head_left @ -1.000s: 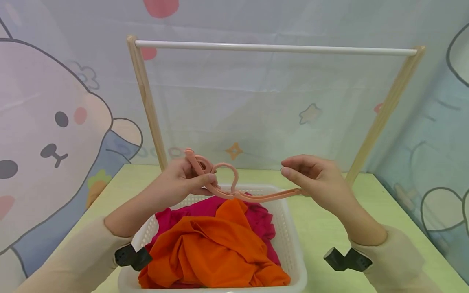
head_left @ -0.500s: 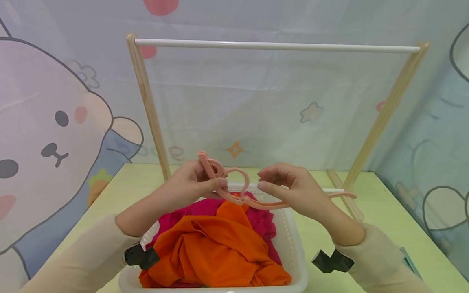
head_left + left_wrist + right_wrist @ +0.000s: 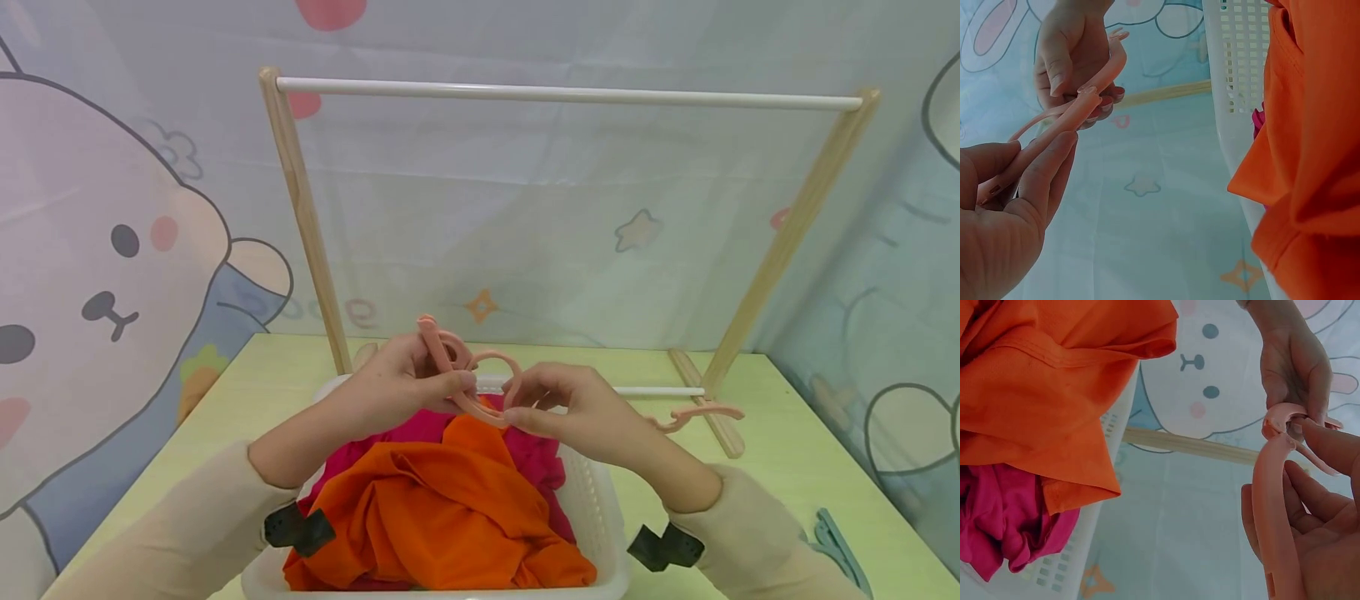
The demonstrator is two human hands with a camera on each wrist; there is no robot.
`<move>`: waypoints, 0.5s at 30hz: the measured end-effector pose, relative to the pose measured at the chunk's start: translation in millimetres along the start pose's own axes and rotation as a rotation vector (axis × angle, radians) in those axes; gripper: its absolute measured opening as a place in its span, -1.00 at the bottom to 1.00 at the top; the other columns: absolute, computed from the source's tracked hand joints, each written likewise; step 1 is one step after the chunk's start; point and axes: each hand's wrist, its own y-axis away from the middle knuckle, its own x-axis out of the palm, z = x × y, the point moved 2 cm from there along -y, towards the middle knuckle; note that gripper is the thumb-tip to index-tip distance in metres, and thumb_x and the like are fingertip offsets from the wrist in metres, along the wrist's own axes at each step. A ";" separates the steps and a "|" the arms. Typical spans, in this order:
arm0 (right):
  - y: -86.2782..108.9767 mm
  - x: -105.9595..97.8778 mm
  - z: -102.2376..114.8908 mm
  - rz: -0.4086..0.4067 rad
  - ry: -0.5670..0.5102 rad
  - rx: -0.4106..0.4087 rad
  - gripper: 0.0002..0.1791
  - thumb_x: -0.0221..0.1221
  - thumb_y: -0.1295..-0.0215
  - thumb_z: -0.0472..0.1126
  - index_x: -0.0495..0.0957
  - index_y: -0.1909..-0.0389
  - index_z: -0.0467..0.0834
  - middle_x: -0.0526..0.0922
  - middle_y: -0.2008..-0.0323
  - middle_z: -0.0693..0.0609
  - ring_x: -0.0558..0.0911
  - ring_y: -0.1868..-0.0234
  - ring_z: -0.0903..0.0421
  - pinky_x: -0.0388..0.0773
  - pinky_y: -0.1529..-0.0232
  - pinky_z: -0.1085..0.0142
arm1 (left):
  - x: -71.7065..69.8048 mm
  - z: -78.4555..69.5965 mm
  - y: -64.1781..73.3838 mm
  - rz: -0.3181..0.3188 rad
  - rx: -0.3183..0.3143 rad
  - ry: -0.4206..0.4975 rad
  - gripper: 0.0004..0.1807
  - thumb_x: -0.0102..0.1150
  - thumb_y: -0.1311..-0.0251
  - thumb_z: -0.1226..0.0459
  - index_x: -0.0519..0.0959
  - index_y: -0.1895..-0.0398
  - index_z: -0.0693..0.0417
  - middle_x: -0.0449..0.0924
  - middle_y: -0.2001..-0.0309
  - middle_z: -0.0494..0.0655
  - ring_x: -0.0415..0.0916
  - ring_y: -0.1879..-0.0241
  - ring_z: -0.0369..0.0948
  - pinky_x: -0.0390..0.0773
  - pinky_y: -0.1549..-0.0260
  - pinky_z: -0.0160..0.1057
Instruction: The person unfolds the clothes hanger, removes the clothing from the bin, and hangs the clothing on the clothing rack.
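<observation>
A pink plastic clothes hanger (image 3: pixel 480 408) is held up over the back of the basket. My left hand (image 3: pixel 405 379) grips one arm of it between thumb and fingers. At the base of the hook, my right hand (image 3: pixel 581 408) has thumb and fingers round the hanger's middle, hiding part of it; the far arm shows beyond the wrist. In the right wrist view, the hanger's arm (image 3: pixel 1275 512) runs in front of my right fingers. Below both hands, an orange cloth garment (image 3: pixel 442 508) lies heaped on a magenta one (image 3: pixel 532 454) in a white perforated basket (image 3: pixel 611 533).
Behind the basket stands a rack with a white top bar (image 3: pixel 562 94) and wooden posts (image 3: pixel 300 208). A teal plastic item (image 3: pixel 836 550) lies at the table's (image 3: pixel 795 450) right side, partly behind my sleeve. A printed cloth backdrop (image 3: pixel 487 250) hangs behind.
My right hand has moved left along the hanger, from near its far end to the hook's base. The left hand has shifted slightly right with the hanger. The teal item has come into view.
</observation>
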 end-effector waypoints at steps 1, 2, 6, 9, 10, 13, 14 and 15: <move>-0.1 0.8 -0.5 0.006 0.002 -0.003 -0.90 0.26 -0.27 -0.20 0.61 0.23 -0.12 0.65 0.31 0.09 0.61 0.24 0.15 0.60 0.11 0.29 | 0.4 0.0 0.0 0.002 0.000 0.003 -0.83 0.14 -0.30 0.38 0.46 0.14 0.32 0.56 0.29 0.13 0.67 0.22 -0.05 0.65 0.17 -0.06; -0.1 1.5 -0.9 0.011 0.002 -0.005 -0.89 0.26 -0.26 -0.20 0.61 0.24 -0.13 0.65 0.32 0.08 0.61 0.25 0.15 0.60 0.11 0.29 | 0.7 -0.1 0.1 0.004 0.000 0.007 -0.83 0.14 -0.29 0.39 0.46 0.14 0.32 0.56 0.29 0.13 0.68 0.22 -0.04 0.65 0.17 -0.07; 0.2 3.4 -2.9 0.019 0.009 -0.010 -0.88 0.27 -0.26 -0.20 0.61 0.25 -0.15 0.64 0.32 0.06 0.61 0.26 0.13 0.61 0.12 0.29 | 2.1 0.2 -0.1 0.014 0.008 0.014 -0.84 0.13 -0.30 0.40 0.45 0.15 0.33 0.54 0.28 0.14 0.68 0.21 -0.04 0.65 0.18 -0.09; 0.7 4.4 -4.4 0.021 0.016 -0.009 -0.89 0.27 -0.26 -0.20 0.61 0.26 -0.15 0.64 0.33 0.06 0.61 0.27 0.14 0.61 0.13 0.29 | 2.9 0.6 0.1 0.021 0.009 0.025 -0.85 0.12 -0.30 0.40 0.44 0.15 0.34 0.52 0.29 0.14 0.68 0.20 -0.03 0.65 0.18 -0.08; 0.8 4.7 -4.9 0.022 0.017 -0.007 -0.89 0.27 -0.26 -0.21 0.62 0.26 -0.15 0.64 0.34 0.06 0.60 0.27 0.14 0.62 0.14 0.30 | 3.2 0.6 0.2 0.022 0.010 0.028 -0.85 0.12 -0.31 0.40 0.44 0.16 0.34 0.51 0.29 0.14 0.68 0.20 -0.03 0.65 0.18 -0.08; 1.2 6.0 -5.9 0.024 0.013 -0.006 -0.91 0.27 -0.25 -0.22 0.62 0.27 -0.15 0.64 0.35 0.06 0.60 0.29 0.14 0.62 0.16 0.30 | 3.8 1.0 0.4 0.025 0.012 0.034 -0.87 0.11 -0.31 0.41 0.44 0.19 0.35 0.49 0.28 0.13 0.67 0.20 -0.02 0.65 0.18 -0.08; 1.3 6.3 -6.1 0.025 0.011 -0.007 -0.91 0.28 -0.25 -0.22 0.62 0.28 -0.15 0.64 0.36 0.06 0.60 0.29 0.14 0.63 0.17 0.29 | 3.9 1.2 0.5 0.026 0.012 0.035 -0.87 0.10 -0.32 0.41 0.44 0.19 0.35 0.48 0.27 0.13 0.67 0.20 -0.03 0.65 0.18 -0.08; 1.3 6.7 -6.4 0.026 0.006 -0.009 -0.91 0.28 -0.25 -0.23 0.62 0.28 -0.15 0.64 0.36 0.05 0.60 0.30 0.14 0.63 0.17 0.29 | 4.1 1.3 0.5 0.027 0.014 0.035 -0.88 0.10 -0.32 0.41 0.44 0.20 0.35 0.48 0.27 0.13 0.67 0.20 -0.03 0.65 0.18 -0.08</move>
